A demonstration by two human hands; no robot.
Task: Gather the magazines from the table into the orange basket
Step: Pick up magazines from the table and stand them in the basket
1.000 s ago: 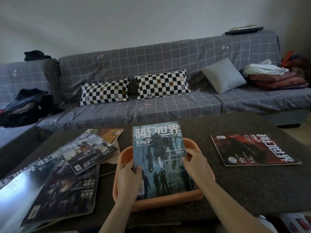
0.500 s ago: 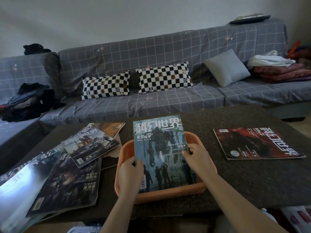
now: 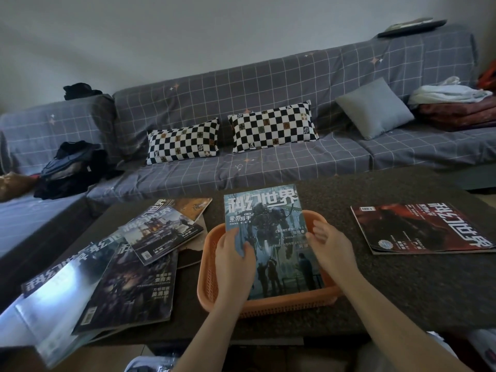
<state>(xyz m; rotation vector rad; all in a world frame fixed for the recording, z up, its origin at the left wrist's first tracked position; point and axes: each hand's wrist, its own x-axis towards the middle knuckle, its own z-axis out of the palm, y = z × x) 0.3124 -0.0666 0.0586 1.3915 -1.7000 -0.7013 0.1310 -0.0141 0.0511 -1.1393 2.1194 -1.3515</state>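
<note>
An orange basket (image 3: 207, 253) sits on the dark table (image 3: 402, 291) in front of me. A blue magazine (image 3: 271, 237) lies in it, its top end sticking out over the far rim. My left hand (image 3: 233, 267) holds the magazine's left edge with the thumb on the cover. My right hand (image 3: 332, 253) rests at its right edge, fingers spread and loose. A red magazine (image 3: 418, 229) lies flat to the right. Several overlapping magazines (image 3: 161, 234) spread out to the left, the nearest dark one (image 3: 128, 288) overhanging the table's front edge.
A grey checked sofa (image 3: 268, 167) runs behind the table with two chequered pillows (image 3: 271, 127) and a grey cushion (image 3: 375, 108). Dark clothes (image 3: 72, 167) are piled on its left part, and folded blankets (image 3: 456, 111) lie at its right end.
Both hands have slid further up the magazine's sides. My right hand's fingers have loosened from the edge. The magazine stays in the basket.
</note>
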